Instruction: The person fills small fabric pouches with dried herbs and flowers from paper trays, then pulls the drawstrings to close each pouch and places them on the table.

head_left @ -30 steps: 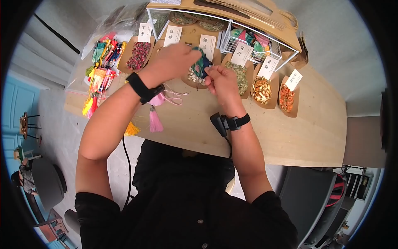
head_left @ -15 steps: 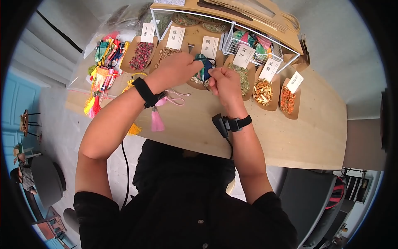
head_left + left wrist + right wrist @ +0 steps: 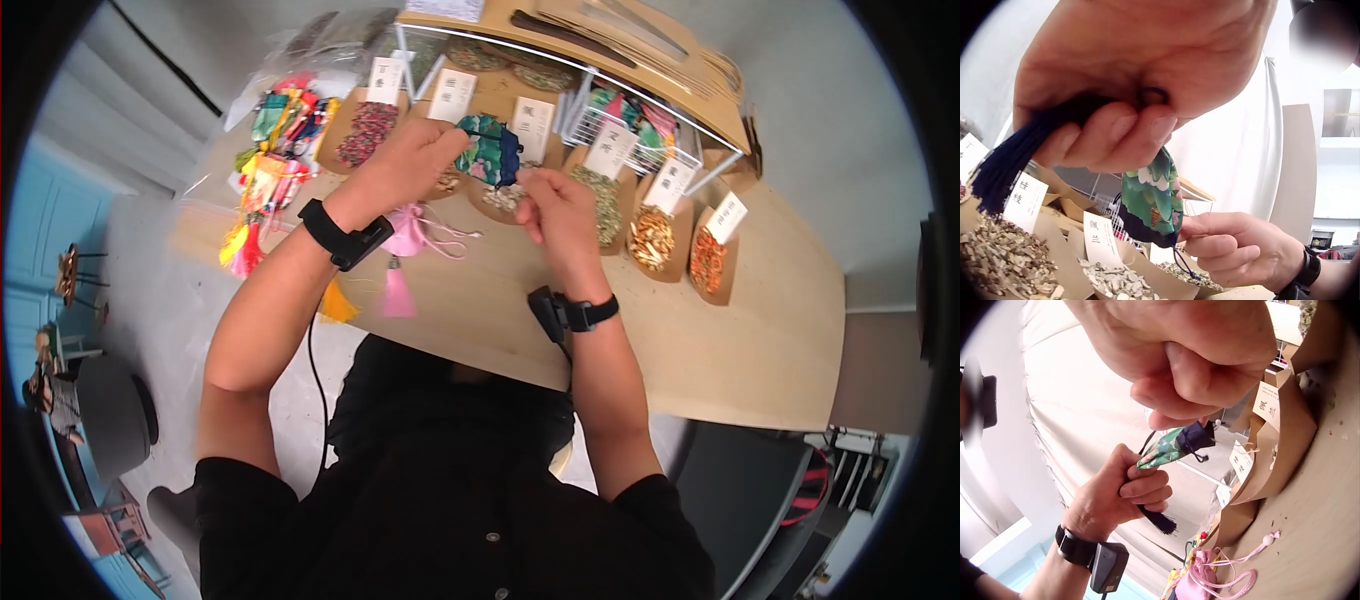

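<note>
A green flowered drawstring pouch (image 3: 485,150) with a navy mouth spans the gap between my two hands, above the trays. My left hand (image 3: 415,160) grips its tassel end, fingers curled round the navy tassel (image 3: 1013,153) in the left wrist view. At the other end, the curled fingers of my right hand (image 3: 562,212) pinch the pouch near its navy mouth (image 3: 1197,439). A dark cord (image 3: 1180,264) dangles from the mouth beside those fingers. Under the pouch stands a paper tray of pale dried slices (image 3: 1116,280).
Labelled trays of dried rosebuds (image 3: 368,133), green leaves (image 3: 600,195), yellow pieces (image 3: 652,238) and orange petals (image 3: 708,262) line the table. A pink pouch (image 3: 408,232) with a tassel lies near my left wrist. Colourful tasselled pouches (image 3: 280,140) lie far left; a shelf (image 3: 580,60) stands behind.
The pouch has been lifted and drawn out flat between my hands, showing more of its flowered side. My hands stand slightly farther apart, and the head view has shifted.
</note>
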Available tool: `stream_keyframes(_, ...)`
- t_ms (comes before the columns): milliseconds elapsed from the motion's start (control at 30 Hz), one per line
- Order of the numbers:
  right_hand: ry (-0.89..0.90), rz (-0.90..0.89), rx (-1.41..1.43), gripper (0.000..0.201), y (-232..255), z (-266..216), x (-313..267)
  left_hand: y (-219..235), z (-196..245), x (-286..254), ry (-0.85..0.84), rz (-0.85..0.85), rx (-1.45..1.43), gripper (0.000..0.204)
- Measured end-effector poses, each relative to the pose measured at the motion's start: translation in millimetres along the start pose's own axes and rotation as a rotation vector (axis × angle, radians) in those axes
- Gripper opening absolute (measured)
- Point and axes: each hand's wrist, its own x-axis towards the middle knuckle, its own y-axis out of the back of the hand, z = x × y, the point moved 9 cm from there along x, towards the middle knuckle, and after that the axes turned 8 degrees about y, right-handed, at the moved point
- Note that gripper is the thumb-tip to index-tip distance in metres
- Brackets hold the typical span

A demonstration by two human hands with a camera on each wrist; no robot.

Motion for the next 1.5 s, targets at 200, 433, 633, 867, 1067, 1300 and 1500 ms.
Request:
stream_keyframes(200,0.065,0.014,-0.013,0.022,4.2,-3.4,0.9,105.2,-30.1,-62.7,0.024,0.276,-0.178,0.037)
stream_keyframes(433,0.042,-0.022,-0.044,0.021,-9.2,-0.7,-3.2,228.1,-172.0,-126.7,0.386,0.559,-0.556,0.028)
stream_keyframes(633,0.044,-0.040,-0.074,0.019,-15.5,3.2,-4.3,224.7,-255.8,-134.5,0.500,0.491,-0.723,0.030)
stream_keyframes(867,0.056,-0.063,-0.116,0.019,-21.7,5.2,-7.1,224.4,-267.9,-147.3,0.633,0.523,-0.124,0.052)
stream_keyframes(1067,0.049,-0.080,-0.142,0.019,-24.5,7.3,-8.3,233.9,-265.1,-135.3,0.518,0.531,-0.037,0.043)
stream_keyframes(1300,0.063,-0.095,-0.153,0.018,-26.2,10.4,-8.3,243.7,-228.3,-121.5,0.388,0.500,-0.310,0.037)
stream_keyframes(1500,0.077,-0.110,-0.176,0.018,-27.4,12.5,-8.4,240.5,-280.3,-110.3,0.575,0.527,-0.047,0.047)
